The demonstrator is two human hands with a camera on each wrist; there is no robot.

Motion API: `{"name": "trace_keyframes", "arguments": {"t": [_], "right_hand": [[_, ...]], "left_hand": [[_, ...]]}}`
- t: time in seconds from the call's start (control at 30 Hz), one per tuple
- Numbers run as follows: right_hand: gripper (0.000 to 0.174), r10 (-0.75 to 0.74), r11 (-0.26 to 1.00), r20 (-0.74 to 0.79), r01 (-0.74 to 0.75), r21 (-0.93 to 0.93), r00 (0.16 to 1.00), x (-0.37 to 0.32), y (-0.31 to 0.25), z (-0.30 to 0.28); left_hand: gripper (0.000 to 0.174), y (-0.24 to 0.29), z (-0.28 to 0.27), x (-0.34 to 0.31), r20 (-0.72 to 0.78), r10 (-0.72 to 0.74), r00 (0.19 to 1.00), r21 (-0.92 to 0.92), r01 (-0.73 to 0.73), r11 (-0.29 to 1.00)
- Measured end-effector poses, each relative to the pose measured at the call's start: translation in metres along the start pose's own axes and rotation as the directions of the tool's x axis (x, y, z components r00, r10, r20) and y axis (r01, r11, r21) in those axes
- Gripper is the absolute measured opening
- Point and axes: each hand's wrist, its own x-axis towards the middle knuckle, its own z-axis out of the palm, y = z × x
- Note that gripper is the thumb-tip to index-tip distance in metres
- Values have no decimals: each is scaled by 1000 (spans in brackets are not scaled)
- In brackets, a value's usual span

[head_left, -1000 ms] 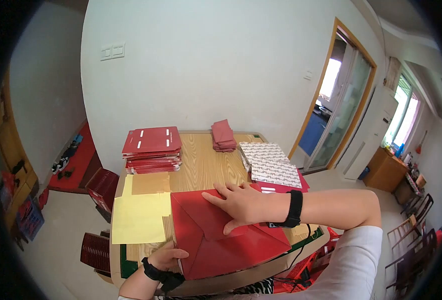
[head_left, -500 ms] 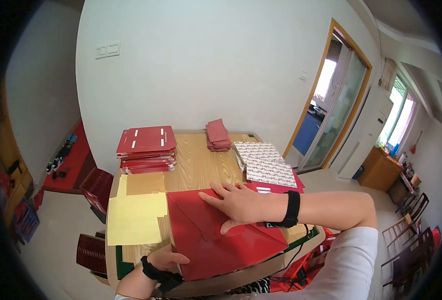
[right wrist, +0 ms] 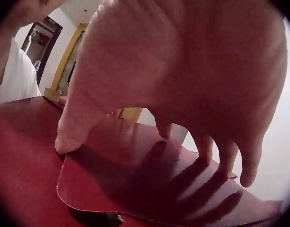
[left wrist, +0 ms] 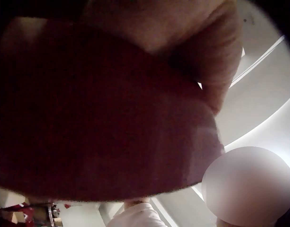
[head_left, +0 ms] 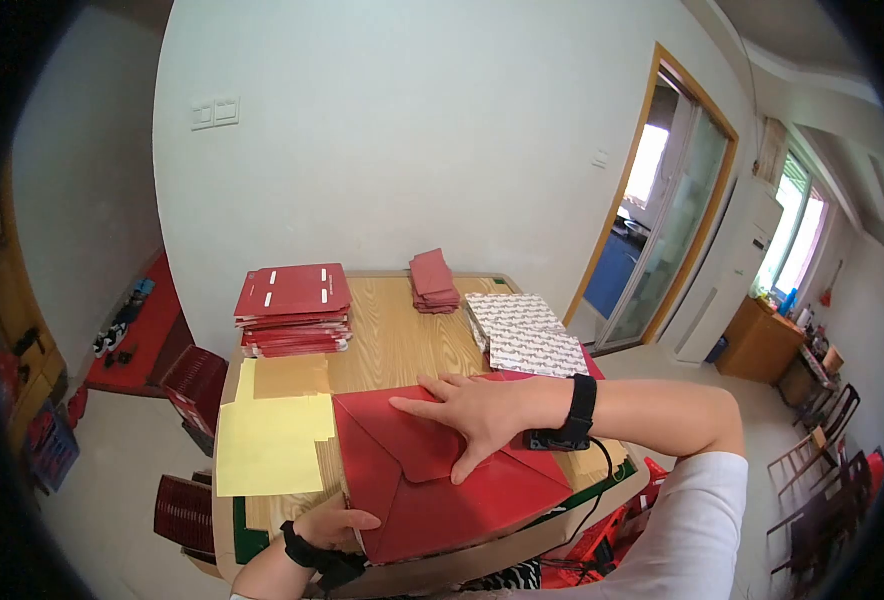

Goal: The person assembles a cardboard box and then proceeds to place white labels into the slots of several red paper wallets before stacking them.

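Note:
A large red envelope (head_left: pixel 432 510) lies at the table's front edge, its pointed flap (head_left: pixel 402 430) folded over the body. Spread across the flap is my right hand (head_left: pixel 477 415), fingertips and thumb touching the paper; the right wrist view shows the palm (right wrist: pixel 182 61) raised above the flap (right wrist: pixel 121 175). My left hand (head_left: pixel 330 522) grips the envelope's lower left edge, thumb on top and fingers beneath, mostly hidden. In the left wrist view the dark red envelope (left wrist: pixel 102 118) fills most of the picture, with my left hand (left wrist: pixel 182 38) at its edge.
Yellow sheets (head_left: pixel 272 450) lie left of the envelope. Behind them stands a stack of red folders (head_left: pixel 297 290). Small red envelopes (head_left: pixel 432 275) are piled at the back, and patterned white packs (head_left: pixel 532 340) sit at the right. A black cable (head_left: pixel 597 500) hangs over the front right edge.
The right palm and wrist look slightly more raised, with the thumb pointing further down on the envelope. The left hand keeps its hold at the edge. The head view has shifted slightly.

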Motion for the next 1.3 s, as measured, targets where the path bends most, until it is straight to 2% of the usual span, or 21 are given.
{"name": "trace_keyframes", "arguments": {"t": [0.13,0.33,0.57,0.63,0.77,0.87,0.97,1.03,1.13,1.23,1.3], "right_hand": [[112,-6,998,27,5,55,1000,-2,-6,-9],[107,-30,999,-29,31,33,999,-3,-6,-5],[102,-150,975,-64,158,154,987,-11,6,-2],[100,-130,985,-30,133,107,991,-10,5,-2],[97,-94,989,-1,93,117,996,-9,5,0],[96,-31,999,1,31,21,1000,-9,-2,1],[97,102,968,-65,-114,-225,993,-7,-23,12],[98,122,943,-140,-159,-293,983,-5,-27,25],[99,153,898,-235,-235,-373,960,2,-28,42],[101,166,834,-325,-308,-458,931,14,-21,52],[100,164,809,-346,-327,-489,924,19,-21,51]], "left_hand": [[74,0,-7,-4,113,-30,993,1,30,1000],[81,8,2,-12,44,-27,999,104,23,994],[89,1,-8,-3,122,46,991,156,-65,986],[90,0,-11,-1,95,58,994,220,-77,972],[90,3,-8,-1,125,46,991,186,-69,980],[90,8,2,-6,102,22,995,181,-40,983],[89,10,-2,-8,103,-9,995,190,-11,982],[87,4,-8,-7,137,6,991,168,-29,985],[83,-4,-22,-10,-34,-104,994,114,107,988],[93,4,21,-9,-212,-148,966,-68,136,988],[79,2,17,-4,57,-20,998,283,3,959]]}}
